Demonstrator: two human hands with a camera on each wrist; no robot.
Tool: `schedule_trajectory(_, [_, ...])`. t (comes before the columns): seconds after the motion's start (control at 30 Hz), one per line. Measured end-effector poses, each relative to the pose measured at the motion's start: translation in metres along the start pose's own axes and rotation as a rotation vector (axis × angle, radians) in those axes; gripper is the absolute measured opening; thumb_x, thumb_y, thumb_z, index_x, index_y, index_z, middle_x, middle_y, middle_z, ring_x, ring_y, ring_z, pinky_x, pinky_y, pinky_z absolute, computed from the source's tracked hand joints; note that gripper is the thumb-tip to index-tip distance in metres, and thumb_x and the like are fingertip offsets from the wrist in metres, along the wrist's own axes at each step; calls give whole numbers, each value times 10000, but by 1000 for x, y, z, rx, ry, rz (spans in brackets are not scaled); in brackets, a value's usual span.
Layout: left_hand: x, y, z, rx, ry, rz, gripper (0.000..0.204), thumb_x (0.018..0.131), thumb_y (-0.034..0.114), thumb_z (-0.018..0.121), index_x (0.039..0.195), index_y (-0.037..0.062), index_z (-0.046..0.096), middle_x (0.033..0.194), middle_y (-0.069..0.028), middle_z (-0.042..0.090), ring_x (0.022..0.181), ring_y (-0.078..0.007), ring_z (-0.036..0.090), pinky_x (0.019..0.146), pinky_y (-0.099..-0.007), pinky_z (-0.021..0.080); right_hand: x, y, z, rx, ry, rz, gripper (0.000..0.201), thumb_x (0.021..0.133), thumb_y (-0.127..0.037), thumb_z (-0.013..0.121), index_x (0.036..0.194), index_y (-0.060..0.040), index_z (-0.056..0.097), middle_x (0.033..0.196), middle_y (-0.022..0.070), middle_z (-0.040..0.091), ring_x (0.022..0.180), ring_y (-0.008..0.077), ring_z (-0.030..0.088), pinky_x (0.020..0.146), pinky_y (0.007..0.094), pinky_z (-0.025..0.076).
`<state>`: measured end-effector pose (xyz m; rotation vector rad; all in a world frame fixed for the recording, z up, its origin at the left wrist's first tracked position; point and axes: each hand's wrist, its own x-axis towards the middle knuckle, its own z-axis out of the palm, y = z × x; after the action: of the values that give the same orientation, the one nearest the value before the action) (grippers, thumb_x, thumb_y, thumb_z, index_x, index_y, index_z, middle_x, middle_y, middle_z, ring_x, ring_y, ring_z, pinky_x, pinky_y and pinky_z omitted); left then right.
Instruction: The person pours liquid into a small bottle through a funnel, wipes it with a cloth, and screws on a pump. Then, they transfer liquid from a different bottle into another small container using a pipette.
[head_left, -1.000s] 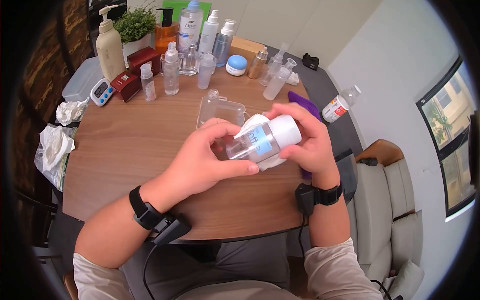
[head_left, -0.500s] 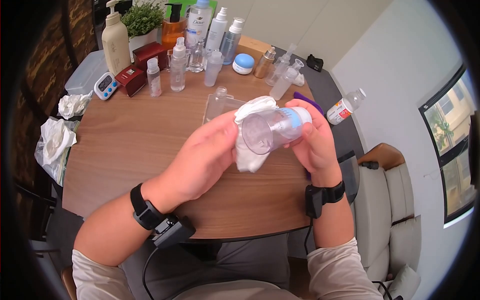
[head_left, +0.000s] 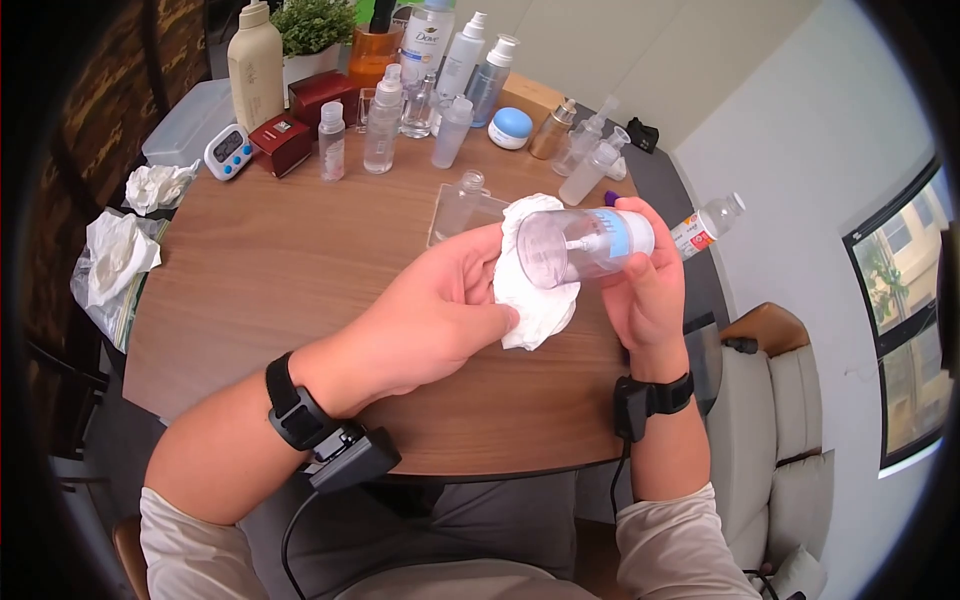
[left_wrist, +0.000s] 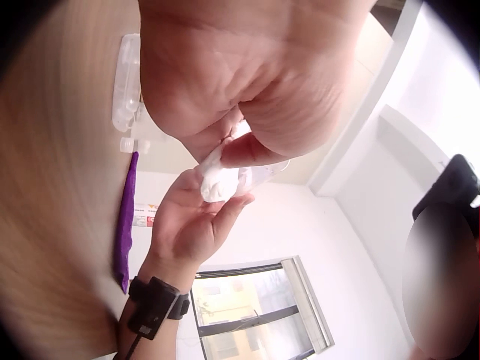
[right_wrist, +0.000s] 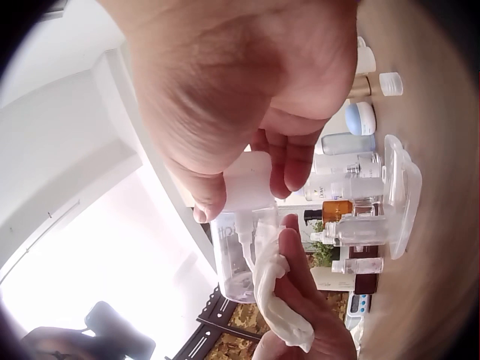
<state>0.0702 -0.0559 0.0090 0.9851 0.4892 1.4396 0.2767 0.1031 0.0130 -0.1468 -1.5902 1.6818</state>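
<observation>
My right hand (head_left: 645,290) grips a clear bottle (head_left: 565,250) by its white cap (right_wrist: 250,182); the bottle lies tilted, its base toward my left hand. A blue label wraps the bottle near the cap, and a thin tube shows inside. My left hand (head_left: 430,315) pinches a crumpled white tissue (head_left: 535,310) between thumb and fingers, right at the bottle's base and side. In the right wrist view the tissue (right_wrist: 274,292) lies along the bottle's wall. Both hands are held above the wooden table (head_left: 270,300).
Behind my hands, a small clear bottle (head_left: 460,205) stands by a clear plastic case (head_left: 437,222). Several pump and spray bottles, a blue-lidded jar (head_left: 510,127), red boxes (head_left: 282,145) and a timer (head_left: 229,152) line the back. Used tissues (head_left: 120,255) lie at left.
The bottle has turned so its base faces left and toward me. The left hand has come off the bottle's side, and the tissue now shows spread beside the base.
</observation>
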Motion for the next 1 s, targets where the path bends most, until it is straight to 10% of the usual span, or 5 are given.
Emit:
schedule_trajectory(0.33, [-5, 18, 3, 188, 3, -24, 626, 914, -178, 509, 1521, -33, 459, 1388, -89, 657, 1234, -119, 648, 1030, -305, 521, -4, -13, -4, -161, -72, -74, 716, 886, -293, 882, 1430, 14, 532, 1337, 114, 661, 1226, 211, 640, 1065, 375, 509])
schedule_trajectory(0.5, [-8, 3, 6, 271, 25, 179, 661, 936, -174, 398, 1578, -17, 425, 1366, -90, 655, 1224, -100, 617, 1018, -263, 476, -3, -17, -7, -179, -121, 62, 659, 929, -404, 827, 1376, 18, 588, 1195, 85, 708, 1056, 158, 685, 811, 318, 593])
schedule_trajectory(0.57, [-10, 8, 3, 484, -43, 217, 695, 920, -193, 361, 1595, -29, 387, 1549, -131, 538, 1441, -184, 508, 1198, -336, 392, -3, -21, 1, -146, -112, 129, 622, 954, -404, 797, 1361, 23, 599, 1168, 89, 713, 986, 153, 690, 740, 307, 588])
schedule_trajectory(0.8, [-8, 16, -2, 1087, -112, 414, 831, 780, -238, 382, 1551, 45, 510, 1600, -188, 510, 1462, -335, 524, 1203, -395, 409, -1, -23, -6, 97, -143, 545, 457, 1045, -314, 673, 1312, 54, 631, 1044, 91, 727, 706, 115, 659, 623, 255, 567])
schedule_trajectory(1.0, [-8, 0, -2, 1169, -74, 360, 899, 740, -236, 389, 1551, 122, 535, 1589, -204, 511, 1440, -384, 529, 1164, -404, 445, 1, -24, -3, -86, -32, 480, 396, 1022, -207, 698, 1327, 37, 635, 1046, 81, 726, 736, 111, 664, 630, 253, 564])
